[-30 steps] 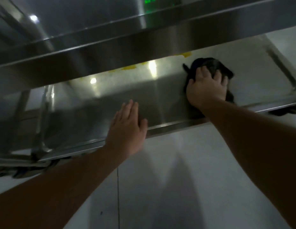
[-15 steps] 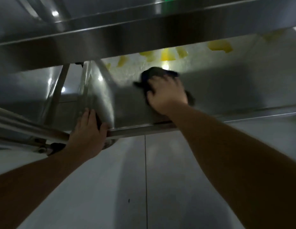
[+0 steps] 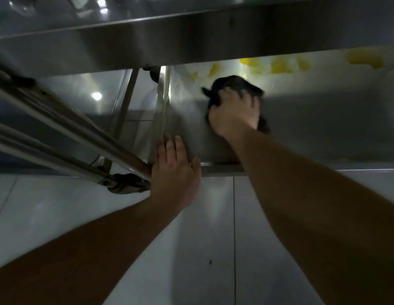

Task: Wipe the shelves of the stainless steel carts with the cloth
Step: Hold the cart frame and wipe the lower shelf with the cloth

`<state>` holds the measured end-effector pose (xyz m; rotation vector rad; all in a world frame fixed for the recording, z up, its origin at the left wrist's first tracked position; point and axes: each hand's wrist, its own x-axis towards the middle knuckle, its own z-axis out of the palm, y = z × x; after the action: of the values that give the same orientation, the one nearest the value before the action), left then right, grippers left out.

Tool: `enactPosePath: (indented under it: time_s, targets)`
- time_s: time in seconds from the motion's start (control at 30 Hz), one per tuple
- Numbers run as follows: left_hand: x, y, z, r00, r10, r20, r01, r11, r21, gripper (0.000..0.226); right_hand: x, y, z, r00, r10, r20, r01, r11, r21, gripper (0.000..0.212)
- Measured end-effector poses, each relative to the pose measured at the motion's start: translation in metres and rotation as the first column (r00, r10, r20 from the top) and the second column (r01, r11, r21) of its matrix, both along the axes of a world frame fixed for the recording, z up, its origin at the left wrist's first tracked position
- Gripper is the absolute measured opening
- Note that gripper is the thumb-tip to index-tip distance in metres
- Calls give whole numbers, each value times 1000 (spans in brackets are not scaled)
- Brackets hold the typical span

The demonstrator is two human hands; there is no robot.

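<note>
- The right hand (image 3: 234, 113) was pressed down on a dark, crumpled cloth (image 3: 232, 84), fingers curled over it, a bit blurred.
- That cloth sat on the lower shiny stainless steel shelf (image 3: 312, 128) of the cart, near its left end, just short of some yellow smears (image 3: 279, 66) along the far side.
- The left hand (image 3: 175, 170) lay flat with straight fingers on the shelf's front left corner, holding nothing.
- A black caster wheel (image 3: 125, 183) sat just left of it, over the pale tiled floor (image 3: 202, 238).

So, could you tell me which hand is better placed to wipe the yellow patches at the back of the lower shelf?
Right hand: it grips the cloth just below them; the left hand lies flat on the shelf's front edge.
</note>
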<state>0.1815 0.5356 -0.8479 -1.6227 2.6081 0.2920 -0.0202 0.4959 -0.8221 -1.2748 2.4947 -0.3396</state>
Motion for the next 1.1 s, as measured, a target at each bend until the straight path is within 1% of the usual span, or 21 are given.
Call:
enactPosePath:
  time_s: [0.03, 0.07, 0.1, 0.17, 0.27, 0.37, 0.43, 0.5, 0.57, 0.63, 0.67, 0.73, 0.8, 0.83, 0.9, 0.97, 1.0, 1.03, 1.1]
  targets:
    - [0, 1, 1, 1000, 2, -1, -2, 1000, -4, 78, 22, -11, 0, 988, 151, -8, -151, 988, -1, 63]
    - [0, 2, 2, 1000, 3, 4, -3, 1000, -9, 78, 41, -20, 0, 957, 290, -11, -290, 957, 0, 61]
    - [1, 1, 2, 1000, 1, 6, -1, 1000, -15, 78, 52, -25, 0, 920, 392, -10, -392, 920, 0, 59]
    - [1, 1, 3, 1000, 7, 16, -6, 1000, -15, 78, 57, -27, 0, 876, 482, -12, -482, 876, -21, 55]
    - [2, 1, 1, 1000, 7, 8, -7, 1000, -8, 79, 39, -7, -4, 868, 491, -72, -494, 868, -47, 54]
    - [3, 0, -2, 1000, 6, -19, -6, 999, -32, 80, 12, 31, -9, 894, 419, -156, -428, 903, -29, 54]
    - [4, 0, -6, 1000, 12, -18, -13, 999, -51, 81, 2, 63, -9, 896, 391, -210, -398, 917, 10, 54]
    - [5, 0, -7, 1000, 13, -9, -13, 999, -40, 84, -1, 97, -5, 863, 438, -251, -443, 895, 39, 53]
    - [6, -1, -5, 1000, -4, 10, 4, 999, -41, 85, -5, 130, 4, 809, 519, -275, -522, 850, 68, 51]
    - [6, -1, 0, 998, -5, 56, 7, 999, -34, 84, -12, 157, 13, 739, 602, -303, -579, 797, 173, 49]
    - [4, 0, 4, 996, 7, 87, -6, 1000, -16, 83, -16, 170, 18, 720, 625, -302, -581, 780, 231, 46]
    - [1, 8, 17, 985, 39, 165, -42, 999, 9, 80, -23, 188, 30, 749, 602, -277, -527, 794, 303, 40]
    - [-1, 31, 33, 972, 22, 232, -28, 999, 22, 77, -31, 198, 43, 798, 542, -265, -446, 826, 345, 36]
    - [0, 48, 44, 966, -4, 260, -11, 998, 54, 76, -34, 201, 50, 822, 513, -248, -409, 834, 370, 34]
    - [2, 89, 69, 944, -70, 323, 11, 984, 180, 74, -38, 213, 66, 876, 451, -172, -345, 834, 431, 30]
    - [7, 130, 101, 903, -158, 398, 13, 939, 344, 71, -36, 240, 87, 915, 399, -57, -317, 800, 510, 27]
    - [10, 149, 119, 888, -204, 412, 21, 913, 407, 69, -32, 261, 98, 921, 388, -12, -317, 770, 554, 26]
    - [13, 165, 141, 880, -246, 407, 41, 893, 449, 69, -28, 284, 112, 925, 380, 23, -319, 741, 591, 25]
    - [16, 192, 187, 866, -317, 386, 101, 868, 487, 71, -20, 329, 144, 934, 347, 84, -316, 697, 643, 23]
